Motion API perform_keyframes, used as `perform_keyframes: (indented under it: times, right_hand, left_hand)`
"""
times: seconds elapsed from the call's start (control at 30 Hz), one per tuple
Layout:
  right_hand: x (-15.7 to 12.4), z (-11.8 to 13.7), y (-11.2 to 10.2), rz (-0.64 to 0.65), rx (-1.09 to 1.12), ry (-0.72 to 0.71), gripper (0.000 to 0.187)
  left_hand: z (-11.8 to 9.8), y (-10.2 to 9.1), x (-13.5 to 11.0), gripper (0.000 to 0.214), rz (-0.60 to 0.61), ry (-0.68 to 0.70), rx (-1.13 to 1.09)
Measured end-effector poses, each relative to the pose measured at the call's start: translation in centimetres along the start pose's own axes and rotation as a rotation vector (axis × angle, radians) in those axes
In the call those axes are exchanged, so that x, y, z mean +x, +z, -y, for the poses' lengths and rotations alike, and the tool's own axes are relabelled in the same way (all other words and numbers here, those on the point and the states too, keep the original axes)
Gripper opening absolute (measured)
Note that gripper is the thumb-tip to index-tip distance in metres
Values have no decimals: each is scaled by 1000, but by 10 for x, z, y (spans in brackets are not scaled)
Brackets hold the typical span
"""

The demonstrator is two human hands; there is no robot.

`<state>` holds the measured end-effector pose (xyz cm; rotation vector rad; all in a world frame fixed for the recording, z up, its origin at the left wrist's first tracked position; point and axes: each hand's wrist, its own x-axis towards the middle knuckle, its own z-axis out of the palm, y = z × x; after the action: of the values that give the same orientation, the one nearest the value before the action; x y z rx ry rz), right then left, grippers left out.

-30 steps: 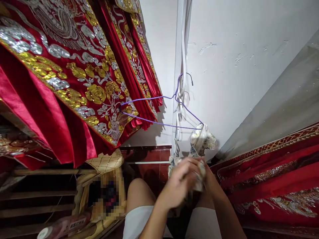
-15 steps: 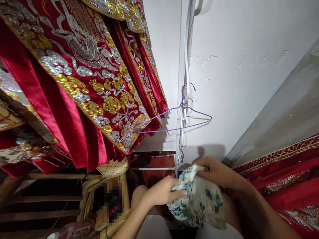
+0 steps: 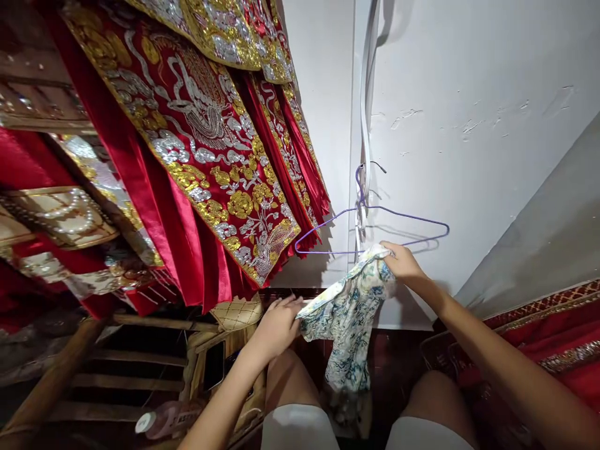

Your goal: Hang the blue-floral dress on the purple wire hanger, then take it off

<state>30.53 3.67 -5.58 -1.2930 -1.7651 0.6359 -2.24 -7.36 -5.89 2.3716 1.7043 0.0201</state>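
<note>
A small white garment with a blue-green floral print (image 3: 349, 312) hangs stretched between my two hands. My left hand (image 3: 277, 326) pinches its lower left edge above my knees. My right hand (image 3: 402, 261) grips its upper corner, raised close to the bottom bar of a purple wire hanger (image 3: 375, 232). The hanger hangs bare from white cords (image 3: 364, 150) running down the white wall's corner.
Red satin robes with gold and silver embroidery (image 3: 206, 156) hang at the left. More red embroidered cloth (image 3: 553, 325) lies at the right. A woven basket (image 3: 234, 350) and a pink bottle (image 3: 164, 419) sit at the lower left by wooden rungs.
My hands have spread apart and the garment has opened out. My right hand has risen with one corner up to the hanger. The view has shifted right.
</note>
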Motion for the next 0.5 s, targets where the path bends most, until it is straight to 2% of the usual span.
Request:
perform_keyframes:
  times: [0.1, 0.17, 0.23, 0.33, 0.4, 0.5]
  right_hand:
    - [-29, 2, -14, 32, 38, 5, 10]
    - [-47, 9, -27, 28, 58, -3, 12]
    - [-60, 18, -39, -17, 40, -50, 15]
    - [-71, 33, -54, -75, 23, -123, 15]
    - [-76, 43, -59, -72, 56, -152, 14]
    - [-82, 57, -58, -44, 92, -162, 15]
  left_hand:
    - [11, -2, 11, 34, -16, -111, 49]
    - [13, -7, 20, 38, -82, -165, -38]
    - [9, -14, 30, 42, -197, -121, -264]
    - [-4, -26, 46, 42, -436, 27, -607]
    - [-12, -36, 59, 37, -583, 68, -737]
    - [-26, -54, 78, 26, -694, 82, -871]
